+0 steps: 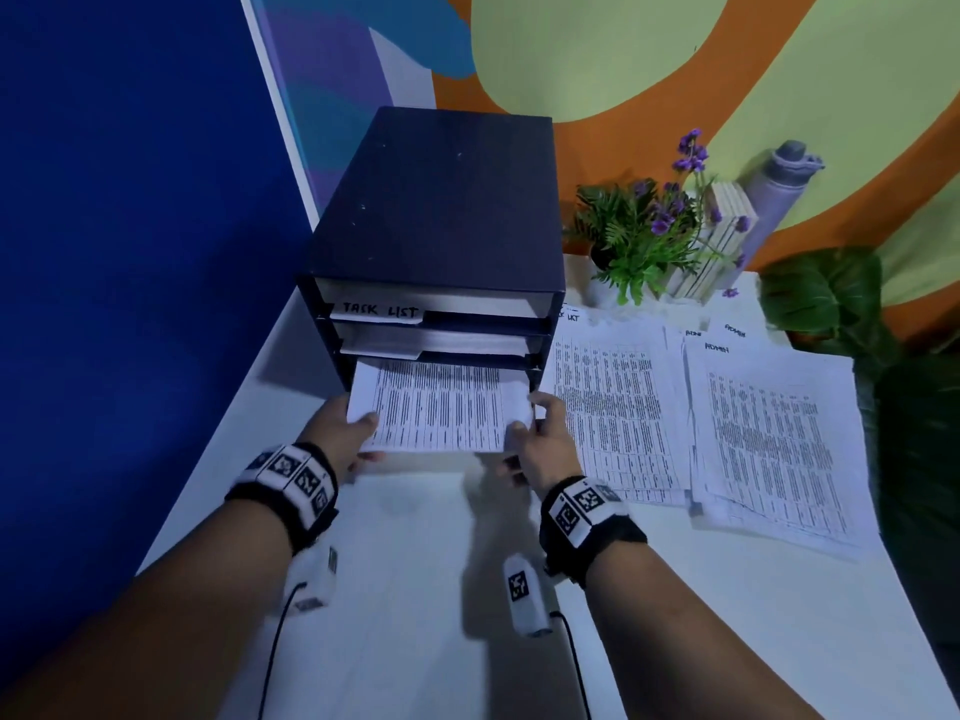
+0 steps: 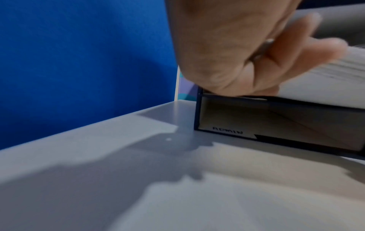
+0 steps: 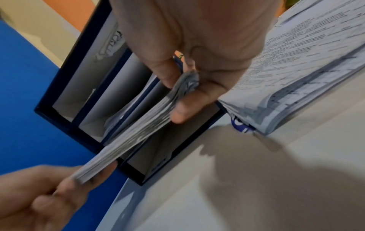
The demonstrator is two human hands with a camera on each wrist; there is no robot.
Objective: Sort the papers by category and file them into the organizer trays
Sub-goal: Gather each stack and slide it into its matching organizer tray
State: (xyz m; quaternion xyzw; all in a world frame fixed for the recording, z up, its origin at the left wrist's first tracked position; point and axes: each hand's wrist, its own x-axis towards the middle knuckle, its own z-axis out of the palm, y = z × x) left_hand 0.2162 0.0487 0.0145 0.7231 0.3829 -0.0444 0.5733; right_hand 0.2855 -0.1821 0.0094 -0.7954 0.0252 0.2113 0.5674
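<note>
A dark blue three-tray organizer (image 1: 441, 200) stands at the back left of the white table (image 1: 415, 589). Its top tray is labelled TASK LIST (image 1: 382, 309). My left hand (image 1: 358, 433) and right hand (image 1: 524, 433) each pinch a near corner of a stack of printed papers (image 1: 441, 407), thumbs on top. The stack's far edge is at the organizer's front, below the middle tray. In the left wrist view the bottom tray (image 2: 276, 121), labelled ADMIN (image 2: 227, 130), looks empty under the stack (image 2: 326, 81). The right wrist view shows the stack (image 3: 138, 132) lying across the organizer's open front (image 3: 59, 93).
Two loose piles of printed sheets (image 1: 618, 407) (image 1: 769, 433) lie on the table right of the organizer, the right one marked ADMIN. Behind them are a potted plant (image 1: 639, 236), books (image 1: 711, 241) and a grey bottle (image 1: 774, 200). A blue partition (image 1: 130, 252) borders the left.
</note>
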